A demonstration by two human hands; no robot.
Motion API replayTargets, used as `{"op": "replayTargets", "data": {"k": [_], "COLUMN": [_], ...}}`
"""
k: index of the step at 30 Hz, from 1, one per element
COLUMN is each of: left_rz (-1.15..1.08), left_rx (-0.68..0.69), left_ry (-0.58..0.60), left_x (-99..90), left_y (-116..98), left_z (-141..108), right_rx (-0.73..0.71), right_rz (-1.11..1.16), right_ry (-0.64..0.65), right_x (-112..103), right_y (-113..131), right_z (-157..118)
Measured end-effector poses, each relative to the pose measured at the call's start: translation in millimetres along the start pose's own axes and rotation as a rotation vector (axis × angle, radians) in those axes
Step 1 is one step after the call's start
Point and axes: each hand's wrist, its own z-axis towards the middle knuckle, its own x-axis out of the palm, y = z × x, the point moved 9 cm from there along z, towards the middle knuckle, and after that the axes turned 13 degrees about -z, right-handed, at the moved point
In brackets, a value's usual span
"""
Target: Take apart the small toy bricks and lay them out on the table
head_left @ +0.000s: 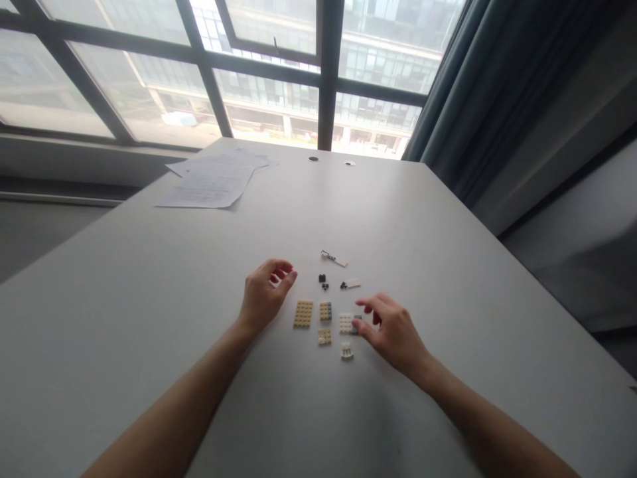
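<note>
My left hand [267, 292] hovers left of the toy bricks with its fingers loosely curled and nothing visible in it. Closest to it lies a tan studded plate [303, 314]. My right hand [391, 326] is open, thumb and index finger apart, beside a white studded brick piece [346, 323] with a grey end. The thumb tip overlaps that grey end; whether it touches, I cannot tell. Between the hands lie a tan-and-grey brick piece [325, 311] and a smaller tan piece [324, 336]. A small white piece [347, 352] sits nearest to me.
Farther off are small black pieces [322, 279], a white piece with a black end [351, 284] and a long thin white piece [337, 259]. Papers [209, 179] lie at the white table's [149, 299] far left. Windows and a dark curtain [462, 99] stand beyond.
</note>
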Motion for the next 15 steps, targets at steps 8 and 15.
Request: {"op": "replayTargets", "data": {"k": [8, 15], "left_rz": [0.079, 0.444], "left_rx": [0.021, 0.287], "left_ry": [-0.028, 0.23], "left_x": [-4.3, 42.1], "left_y": [13, -36], "left_z": [-2, 5], "right_rx": [0.059, -0.016], "right_rz": [-0.218, -0.312], "right_ry": [-0.005, -0.04], "right_x": [14, 16], "right_y": [-18, -10], "right_z": [55, 57]}}
